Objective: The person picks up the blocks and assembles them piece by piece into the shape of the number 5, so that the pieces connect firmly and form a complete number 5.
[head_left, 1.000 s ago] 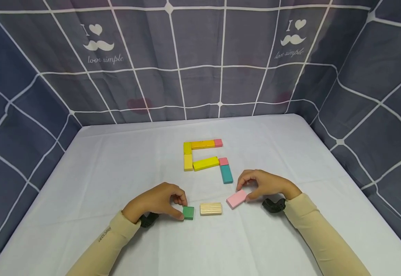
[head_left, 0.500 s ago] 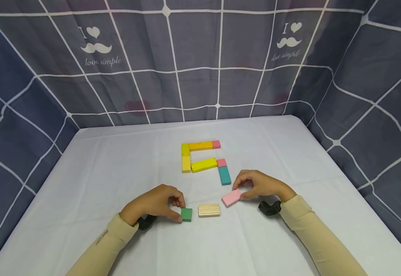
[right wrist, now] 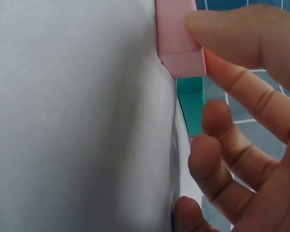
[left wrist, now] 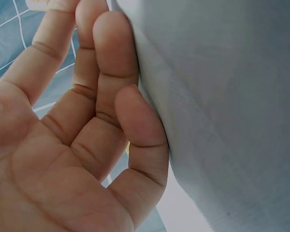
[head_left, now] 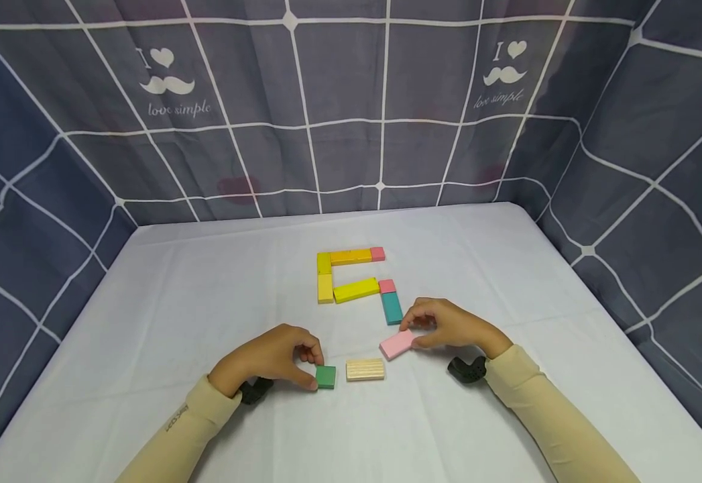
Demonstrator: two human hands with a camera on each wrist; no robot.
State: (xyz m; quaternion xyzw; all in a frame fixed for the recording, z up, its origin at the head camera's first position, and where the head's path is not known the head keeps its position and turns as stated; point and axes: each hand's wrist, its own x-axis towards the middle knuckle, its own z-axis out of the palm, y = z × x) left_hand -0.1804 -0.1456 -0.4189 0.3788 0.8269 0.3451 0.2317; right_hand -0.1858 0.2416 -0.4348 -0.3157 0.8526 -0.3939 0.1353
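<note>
Head view | left grip [head_left: 268, 354]: pinching green block [head_left: 326, 377] | right grip [head_left: 456, 325]: pinching pale-pink block [head_left: 395, 345]

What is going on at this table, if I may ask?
A person's right hand pinches a light pink block while their left hand holds a green block, at a white table. A ribbed beige block lies between those two blocks, touched by neither hand. Farther back, an angular line of yellow, orange, pink and teal blocks lies on the table.

Your right fingers [right wrist: 241, 31] hide some of the pink block [right wrist: 176, 29], and the right wrist view cuts it off. Left of it, your left sleeve [head_left: 184, 439] has writing [head_left: 176, 417] too tiny to read.
</note>
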